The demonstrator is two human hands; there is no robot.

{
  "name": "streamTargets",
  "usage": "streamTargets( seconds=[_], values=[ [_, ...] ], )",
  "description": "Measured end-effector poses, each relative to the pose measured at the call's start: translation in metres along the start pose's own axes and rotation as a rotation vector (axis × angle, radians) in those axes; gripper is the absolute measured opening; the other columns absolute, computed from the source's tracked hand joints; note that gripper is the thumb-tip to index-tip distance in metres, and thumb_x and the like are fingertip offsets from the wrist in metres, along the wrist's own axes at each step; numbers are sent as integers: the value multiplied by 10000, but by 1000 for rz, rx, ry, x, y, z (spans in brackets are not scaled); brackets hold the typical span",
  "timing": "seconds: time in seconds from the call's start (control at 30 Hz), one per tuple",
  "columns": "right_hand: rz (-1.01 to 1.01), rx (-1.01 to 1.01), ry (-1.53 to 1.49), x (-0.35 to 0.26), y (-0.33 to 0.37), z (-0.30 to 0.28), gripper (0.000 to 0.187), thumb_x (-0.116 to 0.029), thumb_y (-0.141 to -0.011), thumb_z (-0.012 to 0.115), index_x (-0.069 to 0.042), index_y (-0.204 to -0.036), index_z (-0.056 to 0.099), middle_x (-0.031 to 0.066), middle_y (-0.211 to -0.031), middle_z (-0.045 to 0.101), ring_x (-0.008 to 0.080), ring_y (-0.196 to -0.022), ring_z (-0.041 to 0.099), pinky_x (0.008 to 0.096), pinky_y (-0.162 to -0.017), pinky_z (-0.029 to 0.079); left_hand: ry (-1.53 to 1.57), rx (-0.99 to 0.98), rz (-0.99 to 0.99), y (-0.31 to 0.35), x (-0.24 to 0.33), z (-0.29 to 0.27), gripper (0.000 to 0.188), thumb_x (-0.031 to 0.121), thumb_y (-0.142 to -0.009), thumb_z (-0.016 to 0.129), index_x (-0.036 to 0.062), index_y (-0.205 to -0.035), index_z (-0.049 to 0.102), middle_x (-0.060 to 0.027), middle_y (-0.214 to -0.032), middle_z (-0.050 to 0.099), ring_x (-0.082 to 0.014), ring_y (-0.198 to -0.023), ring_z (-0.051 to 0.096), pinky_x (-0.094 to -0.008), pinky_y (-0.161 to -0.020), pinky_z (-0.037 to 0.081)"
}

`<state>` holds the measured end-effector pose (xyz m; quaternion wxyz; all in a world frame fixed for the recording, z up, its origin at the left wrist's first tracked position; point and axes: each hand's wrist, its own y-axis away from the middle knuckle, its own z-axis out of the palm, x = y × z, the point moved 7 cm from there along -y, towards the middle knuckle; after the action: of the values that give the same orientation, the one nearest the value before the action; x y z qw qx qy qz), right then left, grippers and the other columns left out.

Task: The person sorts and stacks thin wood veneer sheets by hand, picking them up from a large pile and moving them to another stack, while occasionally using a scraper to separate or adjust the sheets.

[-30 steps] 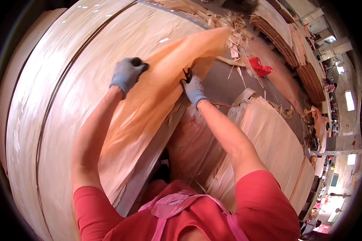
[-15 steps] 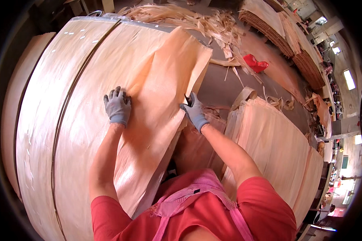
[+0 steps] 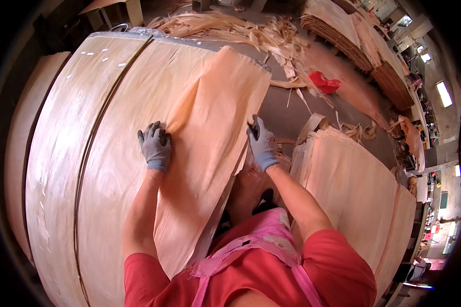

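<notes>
One orange-tan sheet of thin wood (image 3: 223,110), reaching from the middle up toward twelve o'clock, with a raised crease along its upper left side. Lies over the right part of a wide pale wood stack (image 3: 115,133) spread out at nine o'clock. Close in at nine o'clock: left hand (image 3: 156,147) in a grey glove, palm down beside the crease, with fingers a little bent and moderately wide apart, not closed round anything. Close in at two o'clock: right hand (image 3: 262,143), also gloved, at the sheet's right edge with curled fingers; impossible to say whether pinching that edge or only touching it. Toward four o'clock: second stack of pale wood (image 3: 348,179), well apart from the sheet. Farther out at two o'clock: crumpled red thing (image 3: 325,82), near loose wood strips (image 3: 230,30) heaped round to twelve. Nearer the rim: brown wood stack (image 3: 392,84). At five o'clock: dark shoe (image 3: 265,201), just above a pink apron (image 3: 264,235).
</notes>
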<state>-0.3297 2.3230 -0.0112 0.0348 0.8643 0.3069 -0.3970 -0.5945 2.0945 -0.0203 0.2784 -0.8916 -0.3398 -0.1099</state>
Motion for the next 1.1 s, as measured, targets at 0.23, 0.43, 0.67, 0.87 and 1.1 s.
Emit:
streamTargets(
  seconds=[0.23, 0.43, 0.67, 0.87, 1.1],
  values=[
    [-402, 89, 329, -42, -68, 29, 409, -148, -803, 701, -163, -1202, 611, 77, -1192, 610, 290, -1086, 572, 405, -865, 513, 72, -54, -19, -3, 6, 1, 217, 191, -813, 707, 127, -1019, 679, -37, -1289, 615, -249, -1265, 505, -518, -1159, 221],
    [-463, 114, 405, -12, -64, 50, 378, -191, -782, 708, -185, -1149, 615, 63, -1238, 567, 295, -1104, 528, 430, -892, 476, 852, -480, -663, -44, 30, 4, 511, 372, -832, 779, 8, -1162, 637, -102, -912, 699, -217, -764, 700, -318, -628, 540],
    [-505, 92, 386, -32, -66, 58, 363, -174, -775, 685, -180, -1132, 619, 75, -1263, 556, 304, -1150, 511, 429, -914, 473, 1019, -590, -539, -119, 37, 52, 486, 347, -840, 771, 14, -1168, 639, -66, -859, 690, -187, -719, 684, -313, -588, 508],
    [-467, 93, 409, -20, -67, 53, 392, -189, -775, 686, -199, -1158, 606, 68, -1258, 558, 291, -1127, 517, 427, -900, 475, 42, -160, -34, -121, 72, 29, 202, 250, -850, 677, 206, -1046, 656, -117, -889, 712, -330, -826, 676, -444, -688, 512],
    [-477, 75, 430, -31, -67, 52, 407, -216, -759, 715, -211, -1152, 608, 58, -1245, 558, 290, -1125, 511, 429, -897, 472, -8, -384, -348, -120, 43, 47, 399, 269, -845, 685, 196, -1229, 603, -96, -1035, 712, -296, -983, 668, -432, -779, 513]
  ],
)
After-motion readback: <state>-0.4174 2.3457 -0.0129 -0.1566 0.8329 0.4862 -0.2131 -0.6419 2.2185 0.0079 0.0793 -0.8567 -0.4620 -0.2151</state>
